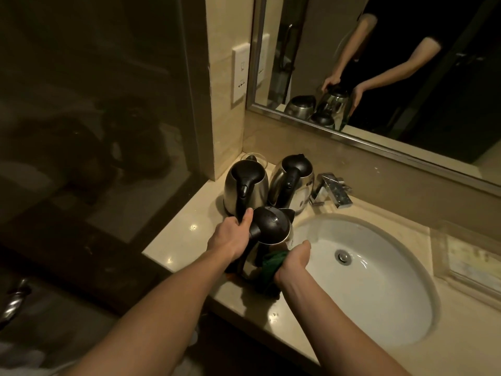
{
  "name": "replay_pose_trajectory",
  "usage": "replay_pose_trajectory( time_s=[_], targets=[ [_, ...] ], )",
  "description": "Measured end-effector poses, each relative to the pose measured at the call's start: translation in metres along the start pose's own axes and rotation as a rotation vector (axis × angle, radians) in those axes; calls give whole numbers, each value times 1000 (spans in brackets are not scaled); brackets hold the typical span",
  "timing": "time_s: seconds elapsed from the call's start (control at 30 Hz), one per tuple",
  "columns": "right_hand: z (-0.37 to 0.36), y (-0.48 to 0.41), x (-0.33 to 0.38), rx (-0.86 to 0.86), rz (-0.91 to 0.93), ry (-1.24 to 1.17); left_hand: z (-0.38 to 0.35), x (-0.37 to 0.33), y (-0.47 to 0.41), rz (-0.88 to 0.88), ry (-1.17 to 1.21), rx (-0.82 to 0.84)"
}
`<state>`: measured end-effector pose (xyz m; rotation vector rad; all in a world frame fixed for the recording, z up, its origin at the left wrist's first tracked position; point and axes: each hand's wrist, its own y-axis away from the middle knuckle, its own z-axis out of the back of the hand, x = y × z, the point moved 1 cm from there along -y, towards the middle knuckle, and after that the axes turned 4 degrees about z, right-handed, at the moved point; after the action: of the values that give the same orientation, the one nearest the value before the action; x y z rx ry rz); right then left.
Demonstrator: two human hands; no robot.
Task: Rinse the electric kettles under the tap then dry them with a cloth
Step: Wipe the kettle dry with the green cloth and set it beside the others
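Seemingly mid-drying: gripping the handle of the front kettle (pixel 271 226) in the left hand (pixel 230 237) at the worktop (pixel 189 232) beside the sink (pixel 379 267), pressing a green cloth (pixel 272 263) to its side with the right hand (pixel 294 260), with both rear kettles (pixel 245 183) perhaps unfinished.

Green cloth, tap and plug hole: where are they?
green cloth (pixel 271 264), head view, on its bunched middle.
tap (pixel 333 189), head view, on its shiny spout.
plug hole (pixel 343 257), head view, on its metal stopper.
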<state>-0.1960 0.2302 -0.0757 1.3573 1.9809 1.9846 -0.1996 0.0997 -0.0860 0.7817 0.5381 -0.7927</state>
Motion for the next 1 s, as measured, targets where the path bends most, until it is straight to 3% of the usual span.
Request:
replay_pose_trajectory(
  time_s=[0.27, 0.47, 1.0],
  targets=[
    [-12, -1, 18, 70, 85, 82, 3, -2, -2, -25, 13, 32],
    [-11, -10, 13, 27, 110, 194, 5, -2, -4, -49, -14, 40],
    [3, 3, 11, 26, 21, 50, 10, -1, -12, -73, -16, 104]
  ],
)
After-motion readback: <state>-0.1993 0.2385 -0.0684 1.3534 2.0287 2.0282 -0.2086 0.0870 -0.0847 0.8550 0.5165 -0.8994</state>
